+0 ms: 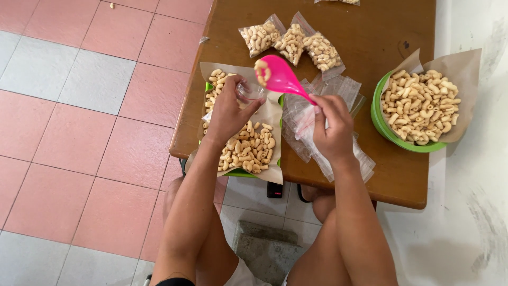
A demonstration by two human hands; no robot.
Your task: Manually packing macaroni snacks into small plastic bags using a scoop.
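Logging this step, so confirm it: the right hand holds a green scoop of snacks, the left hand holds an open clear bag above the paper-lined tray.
One detail is wrong: the head view shows the scoop is pink, not green. The right hand holds it by the handle, with snacks in it, while the left hand holds the open clear bag above the paper-lined tray.

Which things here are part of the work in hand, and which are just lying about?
In use: pink scoop in right hand; small clear bag in left hand; snack tray; empty bags.
Lying about: filled bags; green bowl; crumb on floor.
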